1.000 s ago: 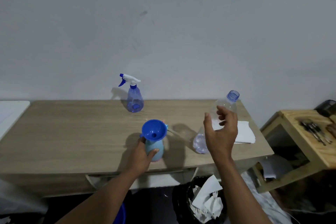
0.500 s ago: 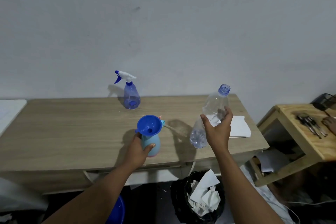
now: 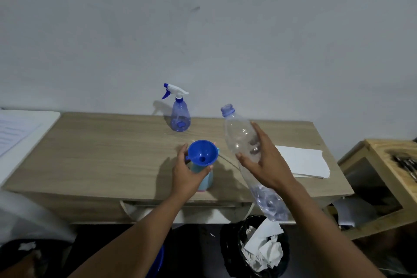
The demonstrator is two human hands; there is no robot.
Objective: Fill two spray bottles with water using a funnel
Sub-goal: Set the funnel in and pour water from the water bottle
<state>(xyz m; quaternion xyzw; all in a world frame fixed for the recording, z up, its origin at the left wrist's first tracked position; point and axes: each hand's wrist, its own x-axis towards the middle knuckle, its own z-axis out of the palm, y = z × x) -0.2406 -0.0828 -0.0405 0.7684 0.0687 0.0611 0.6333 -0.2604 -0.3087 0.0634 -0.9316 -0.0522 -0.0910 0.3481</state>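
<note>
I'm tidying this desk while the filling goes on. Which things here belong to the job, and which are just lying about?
In use: blue funnel, light blue bottle under it, left hand, clear water bottle, right hand, blue spray bottle.

Lying about: white paper, waste bin, side table.

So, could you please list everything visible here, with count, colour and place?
Wooden table: one, light brown, against the wall.
Trigger spray bottle: one, translucent blue, white head, back of table.
Light-blue spray bottle: one, front edge, head off.
Plastic funnel: one, blue, in that bottle's neck.
Clear plastic water bottle: one, uncapped, tilted, nearly empty.
Paper sheet: one, white, table's right end.
Waste bin: one, black, on the floor.
Wooden stool: one, right.
Left hand: grips light-blue bottle.
Right hand: holds clear bottle.
</note>
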